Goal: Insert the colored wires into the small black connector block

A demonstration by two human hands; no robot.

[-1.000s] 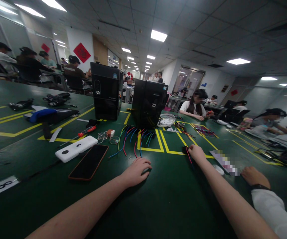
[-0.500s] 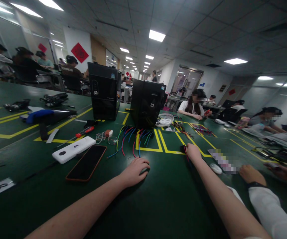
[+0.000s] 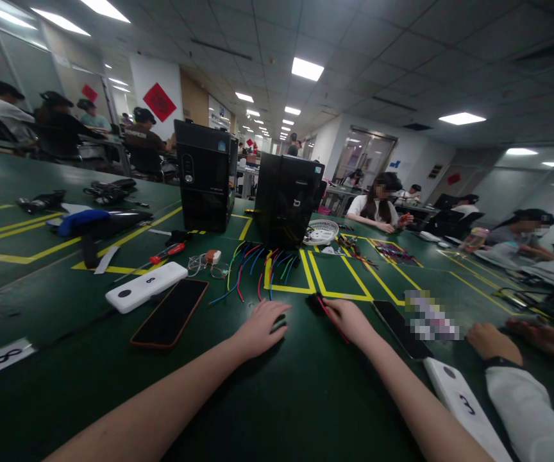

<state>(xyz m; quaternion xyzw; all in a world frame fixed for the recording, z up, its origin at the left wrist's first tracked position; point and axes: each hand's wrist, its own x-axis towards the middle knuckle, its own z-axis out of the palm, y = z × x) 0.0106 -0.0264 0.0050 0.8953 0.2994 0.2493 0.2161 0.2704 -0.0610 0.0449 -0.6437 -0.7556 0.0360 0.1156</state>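
At the far left of the green desk [image 3: 306,398] a white label [image 3: 2,358] marked with a figure eight lies flat. Next come a white power bank [image 3: 145,287] and a dark phone [image 3: 170,314], side by side and well clear of the hands, apparently set aside. Beyond them a red-handled screwdriver [image 3: 166,251] rests near a fan of coloured wires [image 3: 258,262] that spills from in front of two upright black computer cases [image 3: 284,199].

The left hand [image 3: 261,328] lies palm down on the desk, fingers curled loosely over a small dark object [image 3: 281,320] that peeps out at its fingertips; whether it grips this cannot be told. Just beside it, the right hand [image 3: 352,319] is closed around a small black part with a red wire [image 3: 324,307], which juts out from its fingertips toward the left hand.

Further right lie a second phone [image 3: 399,327] and another white power bank [image 3: 464,404], beside a co-worker's hand [image 3: 491,341].
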